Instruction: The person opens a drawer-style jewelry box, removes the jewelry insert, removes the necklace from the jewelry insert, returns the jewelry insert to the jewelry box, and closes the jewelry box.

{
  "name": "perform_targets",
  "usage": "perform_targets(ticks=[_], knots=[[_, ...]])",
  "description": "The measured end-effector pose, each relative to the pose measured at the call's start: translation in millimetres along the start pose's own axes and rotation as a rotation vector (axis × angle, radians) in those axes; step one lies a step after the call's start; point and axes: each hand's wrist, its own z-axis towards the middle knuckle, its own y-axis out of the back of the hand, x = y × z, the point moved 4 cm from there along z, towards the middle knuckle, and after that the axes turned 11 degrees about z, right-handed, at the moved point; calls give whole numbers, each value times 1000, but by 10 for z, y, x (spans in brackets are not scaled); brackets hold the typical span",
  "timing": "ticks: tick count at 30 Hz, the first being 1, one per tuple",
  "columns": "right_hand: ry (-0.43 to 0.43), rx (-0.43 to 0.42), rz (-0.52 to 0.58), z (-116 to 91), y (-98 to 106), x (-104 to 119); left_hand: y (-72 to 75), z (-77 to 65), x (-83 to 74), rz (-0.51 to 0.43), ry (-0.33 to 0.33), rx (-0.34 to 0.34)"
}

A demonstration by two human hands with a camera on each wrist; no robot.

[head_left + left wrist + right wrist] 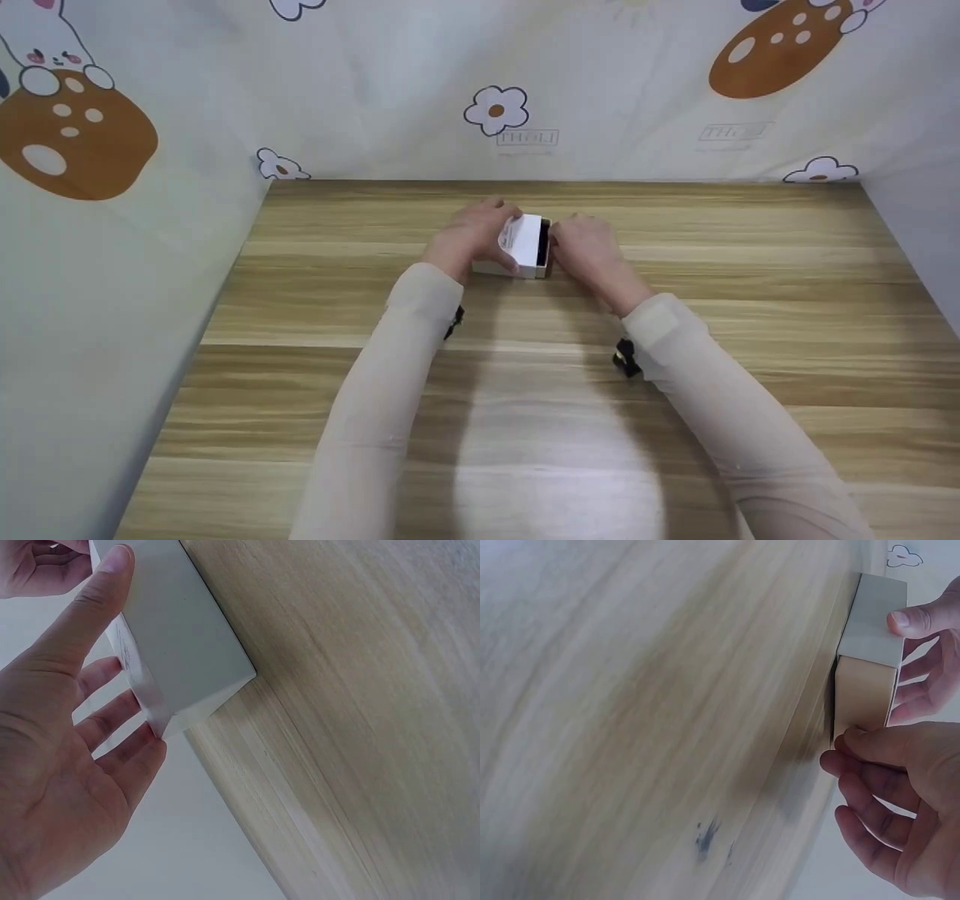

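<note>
A small white box sleeve [528, 238] with faint print on top lies on the table. My left hand [474, 231] grips it from the left, thumb on the near side and fingers along the far side. From its right end a tan inner drawer [864, 694] sticks out partway, with a dark inside visible from above. My right hand [589, 247] pinches the drawer's outer end between thumb and forefinger, the other fingers loosely curled. In the left wrist view the sleeve's side [176, 630] is plain white. What lies in the drawer cannot be made out.
The wood-grain table [555, 420] reaches to a pale wall covering [397, 90] with flower and rabbit prints at the back and left. Black straps or mounts [625, 358] hang at the wrists. A dark smudge [706, 840] shows on the table in the right wrist view.
</note>
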Motion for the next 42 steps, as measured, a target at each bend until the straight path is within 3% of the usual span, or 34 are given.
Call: perform_targets(ticks=[13,30,42], knots=[[-19,48,0,-2,46,-19,23,9,-3,0,6,-3],[12,5,-39,-34,56,-71,27,1,-13,44,-21,-15],[-21,39,-2,-60,54,-140,8,-7,-10,36,-17,-17]])
